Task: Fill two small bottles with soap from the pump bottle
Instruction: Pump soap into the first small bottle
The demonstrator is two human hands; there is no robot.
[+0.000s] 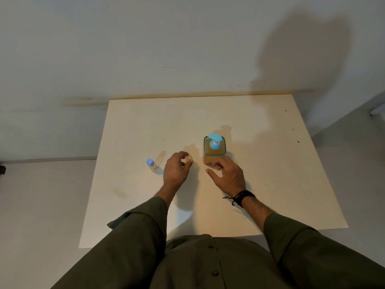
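One capped bottle, amber-filled pump bottle; left hand pinching small bottle, right hand loose.

A pale cream table is set against a light wall. A square pump bottle of amber soap with a blue pump is stood on it, just beyond the right hand. A small bottle with a blue cap is stood upright just left of the left hand. Faint yellowish stains are seen on the surface nearer than the left hand.
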